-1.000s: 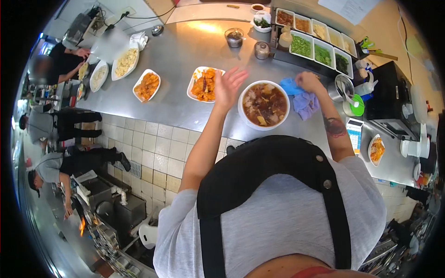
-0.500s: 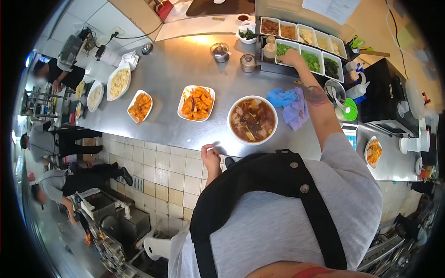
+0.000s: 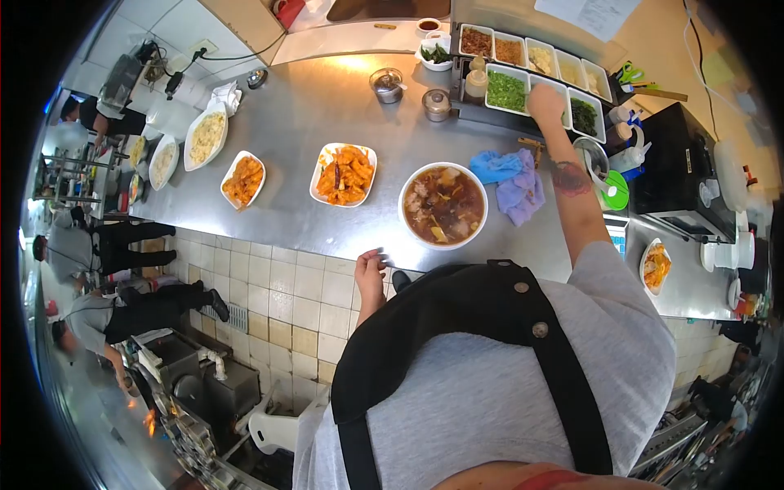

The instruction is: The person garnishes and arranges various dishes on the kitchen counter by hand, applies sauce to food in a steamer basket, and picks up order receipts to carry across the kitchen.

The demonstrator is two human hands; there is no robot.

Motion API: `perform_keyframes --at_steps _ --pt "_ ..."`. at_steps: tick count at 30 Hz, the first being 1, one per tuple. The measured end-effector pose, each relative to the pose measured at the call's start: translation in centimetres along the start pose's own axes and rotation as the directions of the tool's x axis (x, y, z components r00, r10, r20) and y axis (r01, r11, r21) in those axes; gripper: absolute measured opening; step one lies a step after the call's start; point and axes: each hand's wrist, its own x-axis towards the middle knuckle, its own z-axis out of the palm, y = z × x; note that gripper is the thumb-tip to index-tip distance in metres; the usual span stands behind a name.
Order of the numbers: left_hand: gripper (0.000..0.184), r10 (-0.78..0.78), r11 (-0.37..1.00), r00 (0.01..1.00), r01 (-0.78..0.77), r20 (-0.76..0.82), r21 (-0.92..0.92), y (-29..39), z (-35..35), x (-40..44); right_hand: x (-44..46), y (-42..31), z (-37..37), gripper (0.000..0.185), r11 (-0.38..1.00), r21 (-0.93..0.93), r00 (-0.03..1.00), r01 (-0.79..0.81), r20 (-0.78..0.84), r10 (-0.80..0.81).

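Note:
My right hand [image 3: 547, 104] is over the white tray of leafy green herbs [image 3: 555, 86], its fingers curled down and their tips hidden. Left of it sits a tray of chopped scallions [image 3: 506, 90]; to the right is one of darker greens [image 3: 584, 118]. My left hand [image 3: 371, 273] hangs by the counter's front edge, fingers loosely curled, with nothing visible in them. Between my arms, a large white bowl of brown soup [image 3: 443, 206] with meat pieces stands on the counter. A blue and purple cloth [image 3: 514, 181] lies right of the bowl.
Dishes of orange-sauced food [image 3: 343, 175] and rice-like food [image 3: 206, 140] stand left on the steel counter [image 3: 286, 122]. Glass jars [image 3: 387, 85] and a squeeze bottle [image 3: 476, 84] are behind. A black microwave-like box [image 3: 682, 171] stands right. Other people work at far left.
My right hand has moved right, from the chopped scallions to the leafy herbs. My left hand stays near the counter edge, its fingers curled slightly differently. The view has shifted a little.

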Motion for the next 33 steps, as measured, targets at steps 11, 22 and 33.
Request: perform_keyframes --at_steps 11,22,33 --pt "0.016 0.014 1.000 0.991 -0.015 0.134 0.002 1.1 1.4 0.4 2.2 3.8 5.4 0.027 0.962 0.271 0.988 0.014 0.144 -0.055" --pt "0.017 0.065 0.996 0.965 -0.047 0.255 -0.077 -0.5 1.9 2.1 -4.3 2.6 -5.0 0.031 0.883 0.445 0.987 0.151 -0.017 -0.161" --pt "0.017 0.019 0.999 0.961 -0.006 0.276 -0.049 0.3 2.8 1.9 -24.7 -3.7 -2.8 0.007 0.657 0.490 0.817 0.573 -0.280 -0.505"
